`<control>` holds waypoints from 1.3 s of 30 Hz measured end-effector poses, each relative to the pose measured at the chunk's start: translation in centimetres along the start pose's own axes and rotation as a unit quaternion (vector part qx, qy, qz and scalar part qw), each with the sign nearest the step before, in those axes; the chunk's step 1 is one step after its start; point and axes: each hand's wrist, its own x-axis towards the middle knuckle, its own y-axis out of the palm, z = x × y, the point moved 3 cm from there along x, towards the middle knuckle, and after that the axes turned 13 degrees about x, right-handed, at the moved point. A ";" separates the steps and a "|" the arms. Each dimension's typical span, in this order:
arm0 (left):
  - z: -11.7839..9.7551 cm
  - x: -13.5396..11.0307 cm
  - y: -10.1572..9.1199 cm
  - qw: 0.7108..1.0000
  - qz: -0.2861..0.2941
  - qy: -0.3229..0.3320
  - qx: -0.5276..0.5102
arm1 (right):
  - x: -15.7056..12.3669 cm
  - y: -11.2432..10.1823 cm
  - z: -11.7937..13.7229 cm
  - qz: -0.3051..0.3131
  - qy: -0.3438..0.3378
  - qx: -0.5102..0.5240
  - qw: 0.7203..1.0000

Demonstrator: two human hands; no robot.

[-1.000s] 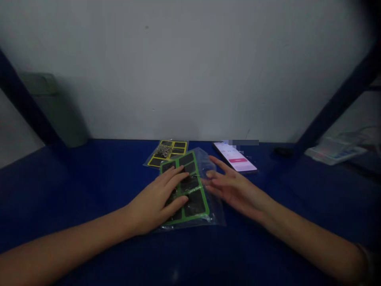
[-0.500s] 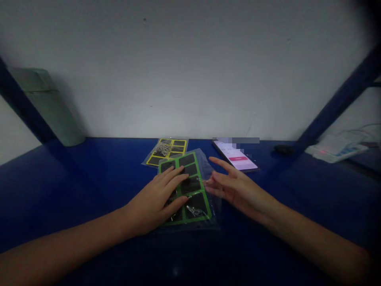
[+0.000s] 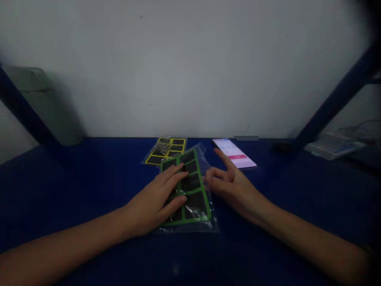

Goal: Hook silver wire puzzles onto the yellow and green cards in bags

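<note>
Left hand (image 3: 150, 208) is pressing flat, fingers spread, on a green-edged plastic packet (image 3: 186, 190); right hand (image 3: 232, 186) is half-curled at its edge, gripping nothing visible. Slick plastic is risking a slide — uneven pressure could cause it.

No legible words here: on the smartphone (image 3: 234, 153) just beyond my right fingertips (image 3: 222, 152), small lines of print and a pink button (image 3: 237, 156) stay unreadable (too small and blurred). The green-edged sheet (image 3: 190, 190) under my left fingers (image 3: 174, 174) and the yellow-edged sheet (image 3: 166, 153) past them show no readable marks. Neither does the printed packet (image 3: 335, 145) well right of my right fingertips.
</note>
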 end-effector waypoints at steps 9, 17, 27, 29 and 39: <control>-0.2 0.0 -0.4 1.000 0.012 -0.002 0.009 | 0.3 -0.1 -0.6 -0.056 -0.003 -0.051 0.997; -0.1 0.0 -0.3 1.000 0.016 -0.013 0.002 | 0.2 -0.8 1.0 -0.096 -0.243 -0.374 0.890; 1.2 0.2 -0.7 0.981 -0.063 -0.130 -0.133 | -0.5 0.8 0.9 0.151 -0.315 -0.643 0.682; 1.7 0.2 -0.8 0.973 -0.085 -0.150 -0.151 | -0.5 0.9 0.5 0.183 -0.280 -0.665 0.668; 4.3 0.6 -2.0 0.990 -0.109 -0.073 0.047 | -0.1 0.4 -0.7 0.232 -0.215 -0.716 0.622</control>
